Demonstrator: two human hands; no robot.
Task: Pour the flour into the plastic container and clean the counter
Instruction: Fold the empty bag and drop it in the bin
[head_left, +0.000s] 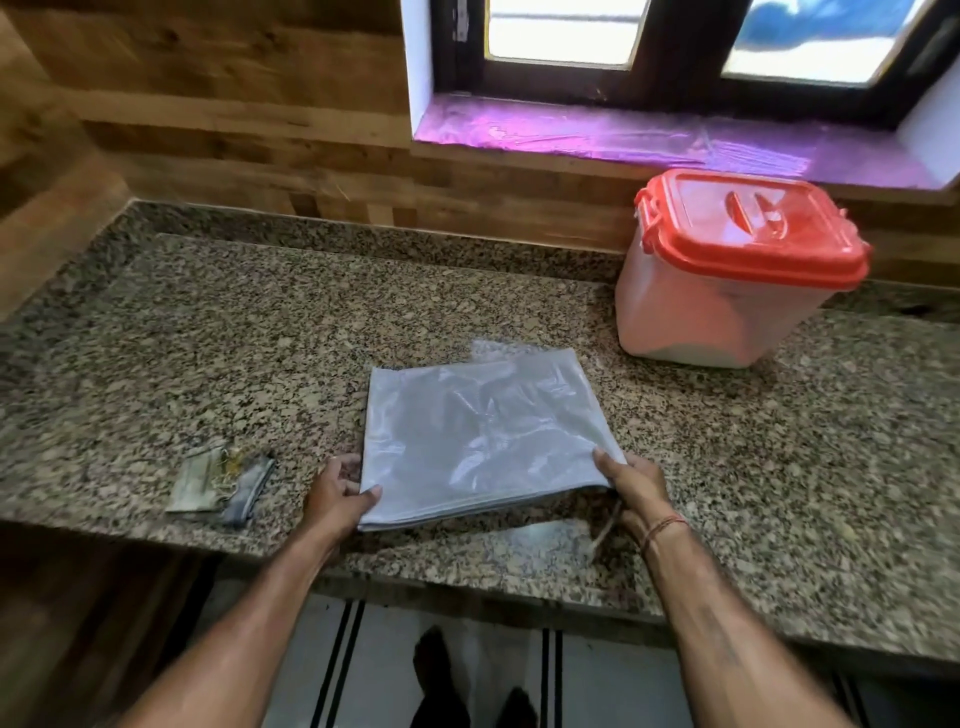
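Observation:
A flattened, folded translucent plastic bag lies on the speckled granite counter. My left hand pinches its near left corner, thumb on top. My right hand pinches the near right corner, and a thin string hangs below that hand. The near edge of the bag is lifted slightly off the counter. At the back right stands the plastic container, a clear tub with white flour inside and a red lid closed on it.
A small folded grey cloth lies on the counter left of my left hand. A wooden wall runs along the back, and a window sill sits above the container. The counter's front edge is near my forearms, with tiled floor below.

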